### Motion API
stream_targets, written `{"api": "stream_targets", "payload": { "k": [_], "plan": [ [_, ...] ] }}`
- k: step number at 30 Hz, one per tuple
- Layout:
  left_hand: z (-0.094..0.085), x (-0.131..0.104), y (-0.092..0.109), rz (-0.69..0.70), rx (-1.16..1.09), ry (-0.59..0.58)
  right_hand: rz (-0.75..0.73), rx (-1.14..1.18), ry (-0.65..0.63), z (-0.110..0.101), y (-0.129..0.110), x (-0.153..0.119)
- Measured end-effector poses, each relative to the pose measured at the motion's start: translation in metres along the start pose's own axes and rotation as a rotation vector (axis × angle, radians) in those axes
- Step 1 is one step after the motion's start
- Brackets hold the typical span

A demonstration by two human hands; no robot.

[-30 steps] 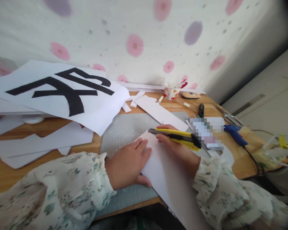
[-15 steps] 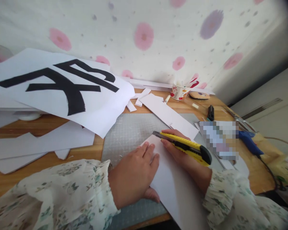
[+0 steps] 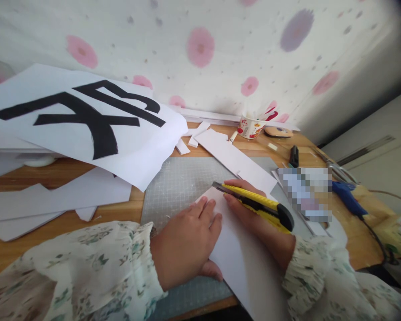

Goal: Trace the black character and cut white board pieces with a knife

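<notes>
"Left hand (image 3: 187,243): report."
"Laid on the white sheet (image 3: 240,254), thumb apart, gripping nothing. On my remote view, the sheet overhangs the cutting mat's (image 3: 173,178) near edge."
"Right hand (image 3: 254,224)?"
"Clamped around the yellow cutter (image 3: 254,199), blade at the sheet's far end; I cannot confirm contact."
"Handling?"
"Sheet: probably light, stiff, easily creased. Hold flat, fingers clear of the blade. Cutter: likely light, rigid. Grip the body. Beyond: white strip (image 3: 237,156), then paper cup (image 3: 250,128)."

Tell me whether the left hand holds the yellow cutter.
No, the right hand holds the yellow cutter; the left hand rests on the white board.
</notes>
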State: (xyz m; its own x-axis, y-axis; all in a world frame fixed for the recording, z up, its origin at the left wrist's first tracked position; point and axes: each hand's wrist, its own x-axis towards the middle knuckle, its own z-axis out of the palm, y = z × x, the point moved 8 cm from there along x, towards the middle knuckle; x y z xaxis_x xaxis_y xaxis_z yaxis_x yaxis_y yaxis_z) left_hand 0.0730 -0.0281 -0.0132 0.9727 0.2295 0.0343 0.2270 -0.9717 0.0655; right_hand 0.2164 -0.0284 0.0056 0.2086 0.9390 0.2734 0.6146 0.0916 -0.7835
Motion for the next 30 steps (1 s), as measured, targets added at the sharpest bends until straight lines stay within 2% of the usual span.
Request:
{"api": "stream_targets", "payload": {
  "k": [12, 17, 24, 30],
  "plan": [
    [0.001, 0.0, 0.0, 0.005, 0.021, -0.026, 0.004, 0.007, -0.006, 0.001, 0.003, -0.001],
    [0.001, 0.0, 0.0, 0.001, 0.021, -0.024, -0.004, 0.015, -0.006, 0.001, -0.004, -0.002],
    [-0.001, 0.0, 0.001, 0.01, 0.04, -0.004, -0.012, -0.016, -0.008, 0.002, 0.001, -0.001],
    [0.002, 0.002, 0.0, -0.004, 0.042, -0.032, -0.043, -0.033, -0.001, 0.003, -0.011, 0.001]
  ]
}}
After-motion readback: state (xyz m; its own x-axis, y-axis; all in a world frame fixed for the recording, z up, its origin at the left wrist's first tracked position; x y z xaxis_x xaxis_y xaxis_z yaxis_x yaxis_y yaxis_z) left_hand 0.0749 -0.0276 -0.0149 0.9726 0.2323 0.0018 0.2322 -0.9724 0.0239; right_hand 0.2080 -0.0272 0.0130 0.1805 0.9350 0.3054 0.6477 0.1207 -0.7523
